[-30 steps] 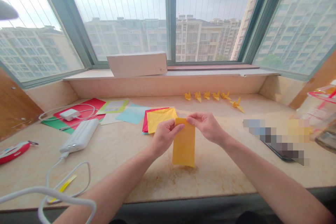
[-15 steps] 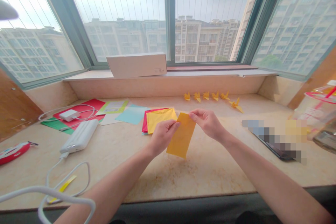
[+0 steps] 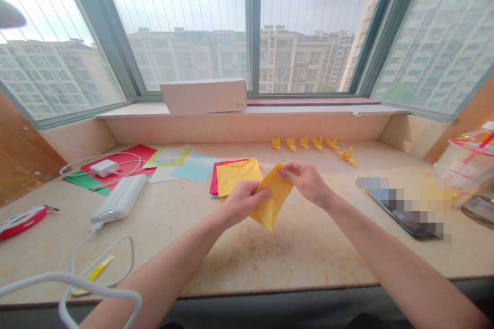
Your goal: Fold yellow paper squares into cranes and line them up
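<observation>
Between my two hands a folded sheet of yellow origami paper point(image 3: 273, 200) is held up above the counter, tilted and bowed. My left hand point(image 3: 245, 199) pinches its left edge, thumb on the near face. At the top right corner, the fingertips of my right hand point(image 3: 303, 180) grip the paper. Behind my left hand lies a stack of yellow sheets point(image 3: 237, 174) with a red sheet point(image 3: 214, 179) showing beneath. Several folded yellow paper cranes point(image 3: 303, 142) stand in a row near the back wall, one crane point(image 3: 348, 156) closer to me.
On the left are a white power bank point(image 3: 119, 198), a charger point(image 3: 104, 167), looping white cable point(image 3: 77, 280), coloured paper point(image 3: 196, 167) and a red-and-white tool point(image 3: 25, 222). To the right lie a phone point(image 3: 405, 216) and a plastic cup point(image 3: 465, 164). A white box point(image 3: 204, 96) sits on the sill.
The yellow paper has turned from a flat narrow strip to a bowed, wider shape with its lower part opening. My left thumb has shifted further over its face.
</observation>
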Motion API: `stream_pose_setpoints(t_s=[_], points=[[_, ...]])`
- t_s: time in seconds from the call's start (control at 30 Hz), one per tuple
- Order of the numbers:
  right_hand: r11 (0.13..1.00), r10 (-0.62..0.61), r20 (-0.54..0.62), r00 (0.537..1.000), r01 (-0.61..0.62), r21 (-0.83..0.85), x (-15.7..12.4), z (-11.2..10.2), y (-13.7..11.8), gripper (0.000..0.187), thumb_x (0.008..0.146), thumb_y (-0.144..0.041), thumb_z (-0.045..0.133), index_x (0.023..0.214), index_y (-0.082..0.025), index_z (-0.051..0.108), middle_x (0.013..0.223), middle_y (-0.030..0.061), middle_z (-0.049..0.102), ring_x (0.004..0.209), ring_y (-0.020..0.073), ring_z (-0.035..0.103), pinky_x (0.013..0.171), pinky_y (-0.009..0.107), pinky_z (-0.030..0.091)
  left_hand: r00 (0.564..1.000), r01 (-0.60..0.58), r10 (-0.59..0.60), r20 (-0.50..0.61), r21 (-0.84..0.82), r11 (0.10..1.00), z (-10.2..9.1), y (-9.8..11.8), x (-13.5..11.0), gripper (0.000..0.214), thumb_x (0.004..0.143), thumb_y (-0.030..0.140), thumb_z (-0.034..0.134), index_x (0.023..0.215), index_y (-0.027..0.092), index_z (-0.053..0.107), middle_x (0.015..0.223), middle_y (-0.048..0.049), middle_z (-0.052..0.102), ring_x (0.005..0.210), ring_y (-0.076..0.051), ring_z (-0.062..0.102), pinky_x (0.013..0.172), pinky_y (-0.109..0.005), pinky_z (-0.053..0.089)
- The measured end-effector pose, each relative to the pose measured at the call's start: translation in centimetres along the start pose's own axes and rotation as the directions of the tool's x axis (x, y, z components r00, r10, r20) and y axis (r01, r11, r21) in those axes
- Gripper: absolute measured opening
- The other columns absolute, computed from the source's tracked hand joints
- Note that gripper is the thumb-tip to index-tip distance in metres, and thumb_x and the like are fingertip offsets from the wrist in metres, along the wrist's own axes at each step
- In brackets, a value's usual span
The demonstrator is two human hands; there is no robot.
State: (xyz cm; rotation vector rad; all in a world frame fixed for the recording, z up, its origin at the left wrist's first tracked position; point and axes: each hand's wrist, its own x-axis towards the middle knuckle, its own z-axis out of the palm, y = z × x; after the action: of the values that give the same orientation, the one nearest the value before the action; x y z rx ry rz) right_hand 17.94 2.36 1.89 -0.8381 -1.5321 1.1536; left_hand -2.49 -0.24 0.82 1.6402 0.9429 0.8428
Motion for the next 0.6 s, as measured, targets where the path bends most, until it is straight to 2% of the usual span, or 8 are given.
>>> stream_pose_setpoints(t_s=[0.07,0.13,0.23,0.3,0.43,0.5,0.6], points=[[0.999,0.021,0.039,0.999,-0.022,0.031,0.1,-0.2,0.0,0.052,0.072,-0.048,0.080,0.113,-0.019,0.066,0.094,0.0071,0.076,0.080,0.0188,0.070,0.070,0.029,0.054,0.998,-0.014,0.013,-0.056,-0.022,1.000,-0.1,-0.1,0.2,0.036,0.082,0.048,0.065,0.073,0.013,0.064,0.061,0.0003,0.055,0.052,-0.010,0.047,0.048,-0.021,0.028],[0.998,0.051,0.087,0.995,-0.053,0.023,0.0,-0.2,-0.1,0.060,0.075,-0.049,0.078,0.123,-0.018,0.059,0.091,0.0069,0.076,0.075,0.0169,0.069,0.064,0.027,0.051,0.994,-0.046,0.038,-0.107,-0.073,0.996,-0.2,-0.3,0.3,0.035,0.083,0.048,0.064,0.080,0.012,0.067,0.067,-0.0019,0.061,0.056,-0.012,0.051,0.050,-0.022,0.032],[0.996,0.081,0.173,0.982,-0.076,-0.037,-0.2,0.0,-0.4,0.048,0.081,-0.052,0.071,0.113,-0.016,0.066,0.084,0.0056,0.074,0.066,0.0141,0.066,0.060,0.025,0.047,0.984,-0.077,0.056,-0.172,-0.121,0.990,-0.3,-0.4,0.6,0.035,0.084,0.047,0.064,0.086,0.012,0.068,0.075,-0.0045,0.066,0.061,-0.014,0.056,0.053,-0.023,0.037],[0.997,0.067,0.175,0.982,-0.059,-0.050,-0.3,0.3,-0.4,0.040,0.080,-0.051,0.072,0.100,-0.016,0.072,0.082,0.0048,0.074,0.064,0.0134,0.063,0.061,0.026,0.047,0.983,-0.080,0.055,-0.176,-0.138,0.987,-0.3,-0.4,0.6,0.035,0.084,0.047,0.064,0.087,0.013,0.069,0.077,-0.0054,0.067,0.063,-0.015,0.058,0.055,-0.023,0.039],[0.999,0.031,0.047,0.998,-0.032,0.009,-0.3,0.8,-0.3,0.031,0.074,-0.047,0.078,0.084,-0.017,0.074,0.076,0.0034,0.073,0.064,0.0137,0.061,0.064,0.028,0.050,0.994,-0.055,0.030,-0.104,-0.249,0.967,-0.1,-0.1,0.2,0.037,0.083,0.047,0.067,0.098,0.013,0.070,0.091,-0.0092,0.071,0.072,-0.017,0.063,0.061,-0.024,0.045],[0.999,0.024,-0.016,1.000,-0.023,0.036,-0.2,0.9,-0.2,0.032,0.071,-0.046,0.080,0.081,-0.017,0.074,0.071,0.0025,0.072,0.063,0.0140,0.061,0.064,0.029,0.050,1.000,0.000,-0.007,-0.021,-0.316,0.949,0.0,0.2,0.0,0.041,0.080,0.045,0.071,0.105,0.013,0.070,0.096,-0.0104,0.071,0.076,-0.018,0.065,0.064,-0.025,0.049],[0.999,0.021,-0.074,0.997,-0.017,0.049,-0.2,0.8,-0.3,0.033,0.068,-0.047,0.082,0.078,-0.017,0.073,0.068,0.0020,0.071,0.061,0.0144,0.061,0.062,0.029,0.050,0.992,0.110,-0.079,0.101,-0.354,0.929,-0.1,0.3,-0.2,0.044,0.076,0.040,0.078,0.109,0.012,0.069,0.092,-0.0099,0.071,0.076,-0.019,0.068,0.065,-0.027,0.053]])
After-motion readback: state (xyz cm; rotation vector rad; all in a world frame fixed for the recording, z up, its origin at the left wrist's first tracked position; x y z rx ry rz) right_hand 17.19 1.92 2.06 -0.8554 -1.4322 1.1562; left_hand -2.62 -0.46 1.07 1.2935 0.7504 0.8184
